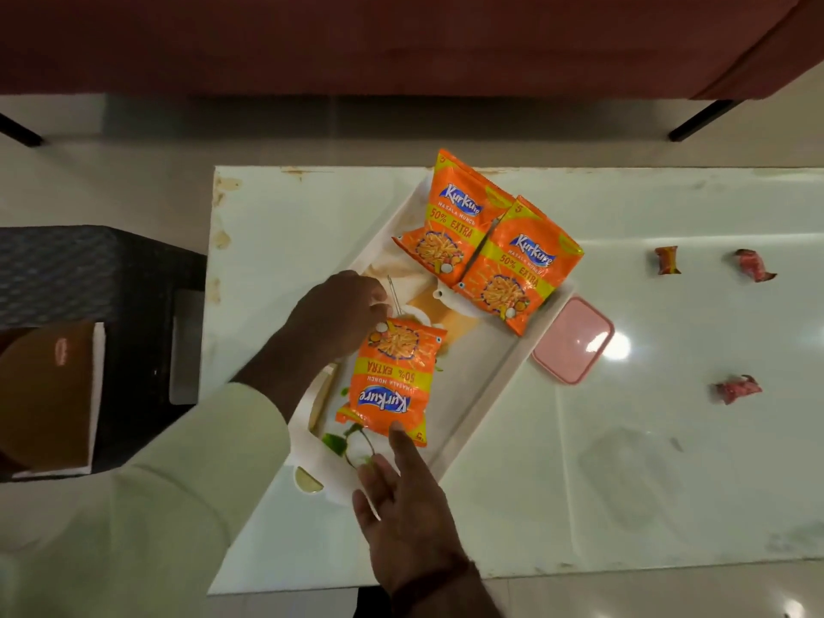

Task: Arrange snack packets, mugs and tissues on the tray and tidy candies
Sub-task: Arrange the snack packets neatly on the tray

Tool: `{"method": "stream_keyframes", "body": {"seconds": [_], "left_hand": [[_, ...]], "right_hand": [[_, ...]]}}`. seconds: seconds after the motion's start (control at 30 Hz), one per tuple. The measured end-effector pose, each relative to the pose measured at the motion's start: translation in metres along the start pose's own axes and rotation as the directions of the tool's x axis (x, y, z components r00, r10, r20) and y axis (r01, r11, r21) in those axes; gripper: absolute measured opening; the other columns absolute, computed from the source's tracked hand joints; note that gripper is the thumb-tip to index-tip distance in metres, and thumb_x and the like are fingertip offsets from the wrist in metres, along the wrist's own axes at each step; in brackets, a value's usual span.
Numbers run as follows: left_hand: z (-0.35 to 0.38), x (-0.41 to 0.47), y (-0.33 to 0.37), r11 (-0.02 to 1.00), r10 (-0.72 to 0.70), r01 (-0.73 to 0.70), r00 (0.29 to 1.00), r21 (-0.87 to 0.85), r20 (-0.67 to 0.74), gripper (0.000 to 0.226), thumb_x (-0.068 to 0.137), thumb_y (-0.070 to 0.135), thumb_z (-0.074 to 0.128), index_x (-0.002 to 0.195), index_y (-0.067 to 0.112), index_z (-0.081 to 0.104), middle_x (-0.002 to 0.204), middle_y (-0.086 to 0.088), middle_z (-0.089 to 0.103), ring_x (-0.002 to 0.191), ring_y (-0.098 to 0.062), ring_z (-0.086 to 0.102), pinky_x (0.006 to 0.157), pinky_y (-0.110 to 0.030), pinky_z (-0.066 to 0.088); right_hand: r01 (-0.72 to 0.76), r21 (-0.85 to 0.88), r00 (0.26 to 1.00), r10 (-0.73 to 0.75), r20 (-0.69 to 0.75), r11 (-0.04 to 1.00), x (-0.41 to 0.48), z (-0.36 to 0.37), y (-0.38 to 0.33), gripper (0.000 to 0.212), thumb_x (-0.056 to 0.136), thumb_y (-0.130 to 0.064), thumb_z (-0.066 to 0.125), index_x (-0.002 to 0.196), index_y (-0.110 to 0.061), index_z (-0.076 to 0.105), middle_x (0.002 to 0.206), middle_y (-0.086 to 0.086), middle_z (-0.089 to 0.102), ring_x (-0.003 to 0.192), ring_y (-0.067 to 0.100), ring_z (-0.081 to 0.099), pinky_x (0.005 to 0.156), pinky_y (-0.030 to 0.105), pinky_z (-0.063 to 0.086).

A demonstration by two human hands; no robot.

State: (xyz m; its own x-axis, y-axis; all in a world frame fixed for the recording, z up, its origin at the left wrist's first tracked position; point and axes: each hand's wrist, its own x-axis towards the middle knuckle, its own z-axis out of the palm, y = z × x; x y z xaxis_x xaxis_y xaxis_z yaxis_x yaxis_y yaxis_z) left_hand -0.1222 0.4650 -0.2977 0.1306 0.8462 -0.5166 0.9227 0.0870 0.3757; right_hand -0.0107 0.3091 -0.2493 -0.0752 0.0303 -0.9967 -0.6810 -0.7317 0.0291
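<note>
A white tray (486,390) lies at an angle on the glossy white table. Two orange snack packets (450,220) (517,269) lean side by side at its far end. A third orange packet (394,381) lies upside down in the tray's near half. My left hand (339,314) pinches this packet's far edge. My right hand (401,497) is spread flat, one fingertip touching the packet's near corner. Three wrapped candies (667,260) (754,264) (735,389) are scattered on the table to the right.
A pink lidded box (573,341) sits against the tray's right side. A dark woven stool (89,305) carrying a brown box (44,394) stands left of the table. A maroon sofa (356,42) runs along the far side.
</note>
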Motion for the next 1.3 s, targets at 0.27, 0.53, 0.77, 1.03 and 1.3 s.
{"method": "stream_keyframes", "body": {"seconds": [0.27,0.53,0.77,1.03,1.3], "left_hand": [[0.008,-0.029,-0.006,0.624,-0.283,0.401,0.916,-0.671,0.284,0.013,0.088,0.002,0.063,0.076,0.006,0.068,0.070,-0.011,0.066,0.059,-0.016,0.061,0.059,-0.026,0.051],[0.075,-0.068,0.060,-0.070,-0.321,0.436,0.842,-0.897,0.434,0.008,0.090,0.019,0.064,0.089,0.014,0.070,0.082,0.002,0.076,0.073,-0.017,0.074,0.057,-0.025,0.055],[0.085,-0.035,0.091,-0.104,-0.450,0.303,0.835,-0.947,0.316,0.009,0.092,0.021,0.060,0.089,0.016,0.067,0.081,0.006,0.074,0.066,-0.011,0.073,0.054,-0.023,0.051],[0.089,-0.026,0.083,-0.047,-0.454,0.292,0.846,-0.955,0.281,0.005,0.090,0.023,0.062,0.087,0.019,0.062,0.077,0.004,0.073,0.059,-0.011,0.072,0.051,-0.022,0.048],[0.078,-0.066,0.059,0.682,-0.478,0.112,0.816,-0.723,-0.325,0.013,0.089,0.034,0.063,0.093,0.024,0.070,0.084,0.012,0.068,0.078,-0.003,0.065,0.062,-0.014,0.045]], "right_hand": [[0.488,-0.438,0.826,-0.562,-0.048,0.755,0.007,-0.004,-0.059,0.010,0.090,-0.010,0.059,0.091,-0.012,0.069,0.087,0.008,0.073,0.074,0.020,0.066,0.063,0.031,0.048],[0.480,-0.777,0.404,-0.683,0.608,-0.408,-0.010,0.048,-0.201,0.018,0.094,-0.030,0.059,0.097,-0.022,0.075,0.105,-0.002,0.074,0.100,0.018,0.065,0.083,0.028,0.047],[0.279,-0.764,0.328,-0.690,0.645,-0.582,0.001,0.088,-0.222,0.025,0.097,-0.030,0.050,0.106,-0.029,0.073,0.122,-0.001,0.066,0.114,0.027,0.056,0.099,0.045,0.036],[0.243,-0.784,0.278,-0.733,0.621,-0.571,0.010,0.086,-0.224,0.028,0.098,-0.034,0.048,0.113,-0.028,0.071,0.120,0.001,0.068,0.110,0.027,0.058,0.099,0.044,0.035],[0.318,-0.764,0.184,-0.755,0.630,-0.561,-0.011,0.045,-0.197,0.038,0.092,-0.035,0.056,0.129,-0.025,0.061,0.125,0.004,0.066,0.118,0.031,0.056,0.100,0.044,0.039]]}}
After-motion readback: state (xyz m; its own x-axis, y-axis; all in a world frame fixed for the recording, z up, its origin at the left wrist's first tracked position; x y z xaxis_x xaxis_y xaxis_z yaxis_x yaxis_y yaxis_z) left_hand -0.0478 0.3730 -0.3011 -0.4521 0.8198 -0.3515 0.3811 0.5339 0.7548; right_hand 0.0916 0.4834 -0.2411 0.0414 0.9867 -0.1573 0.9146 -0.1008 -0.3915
